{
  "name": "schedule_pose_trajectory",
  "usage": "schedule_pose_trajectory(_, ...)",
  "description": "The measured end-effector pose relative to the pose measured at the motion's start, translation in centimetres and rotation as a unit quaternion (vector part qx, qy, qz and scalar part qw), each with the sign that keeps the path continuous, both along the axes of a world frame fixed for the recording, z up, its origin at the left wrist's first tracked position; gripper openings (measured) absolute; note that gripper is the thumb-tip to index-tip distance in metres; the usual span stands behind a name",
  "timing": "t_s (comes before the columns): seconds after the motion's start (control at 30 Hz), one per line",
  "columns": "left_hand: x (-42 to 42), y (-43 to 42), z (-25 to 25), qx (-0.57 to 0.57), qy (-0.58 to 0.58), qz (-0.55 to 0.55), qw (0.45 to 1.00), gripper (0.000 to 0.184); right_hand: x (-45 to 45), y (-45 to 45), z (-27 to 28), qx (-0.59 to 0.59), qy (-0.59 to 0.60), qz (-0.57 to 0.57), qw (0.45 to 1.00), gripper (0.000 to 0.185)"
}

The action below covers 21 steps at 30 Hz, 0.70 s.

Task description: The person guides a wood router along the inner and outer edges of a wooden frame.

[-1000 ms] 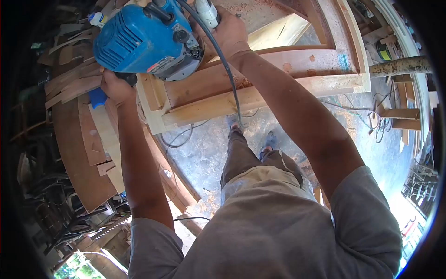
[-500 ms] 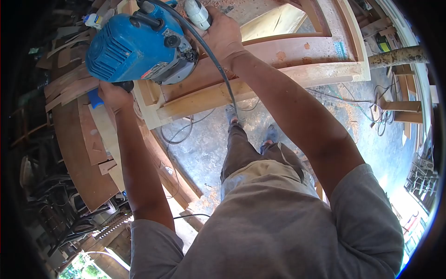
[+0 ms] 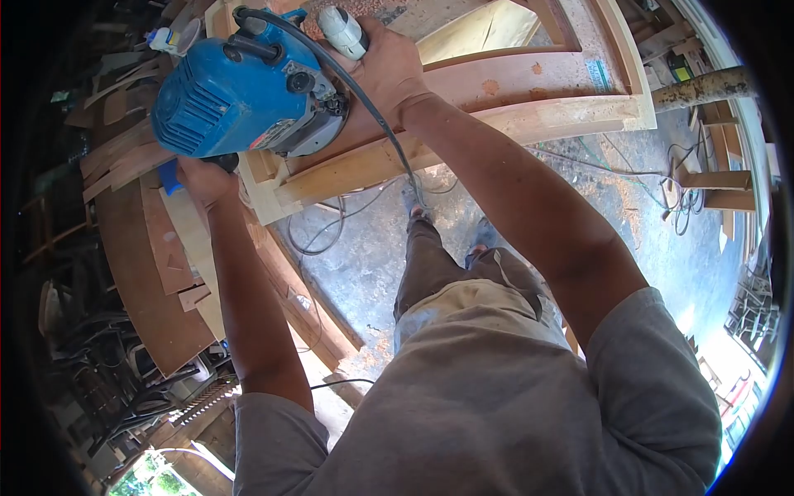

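Note:
A blue plunge router rests on a wooden frame, tilted in my view, with its base over the frame's left corner. My left hand is closed around the router's dark side knob. On the far side, my right hand grips the light-grey handle, its fingers partly hidden behind it. A black power cord loops from the top of the router across my right wrist and down toward the floor. The router's bit is hidden from view.
Thin wood sheets and offcuts lie to the left, beside a wooden beam. Cables trail over the concrete floor near my feet. A round pole and wooden pieces stand at right. Wood shavings are scattered about.
The router and both hands have shifted slightly toward my body relative to the frame. The view has moved a little too. Both hands keep their grip.

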<state>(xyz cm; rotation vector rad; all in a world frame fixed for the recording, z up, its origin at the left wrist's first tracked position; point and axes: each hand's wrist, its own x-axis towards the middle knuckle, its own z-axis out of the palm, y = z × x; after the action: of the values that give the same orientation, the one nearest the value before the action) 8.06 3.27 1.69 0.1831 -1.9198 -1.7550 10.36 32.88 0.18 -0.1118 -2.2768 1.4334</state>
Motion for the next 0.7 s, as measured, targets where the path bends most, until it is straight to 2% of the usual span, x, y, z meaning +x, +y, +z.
schedule_pose_trajectory(0.07, 0.1, -0.3, -0.4, -0.078, 0.020, -0.012, 0.997, 0.043, 0.0, 0.0, -0.2, 0.008, 0.020, -0.003, 1.000, 0.064)
schedule_pose_trajectory(0.1, 0.2, -0.2, -0.3, -0.078, 0.021, -0.012, 0.997, 0.043, 0.1, -0.1, -0.2, 0.008, 0.020, -0.003, 1.000, 0.064)
schedule_pose_trajectory(0.27, 0.5, -0.3, 0.0, 0.064, -0.016, -0.023, 0.998, 0.047, 0.4, -0.1, -0.2, 0.006, 0.016, -0.007, 1.000, 0.064)
schedule_pose_trajectory(0.7, 1.2, -0.2, -0.3, 0.078, 0.018, -0.038, 0.996, 0.040, 1.0, -0.1, 0.0, 0.009, -0.002, 0.004, 1.000, 0.063)
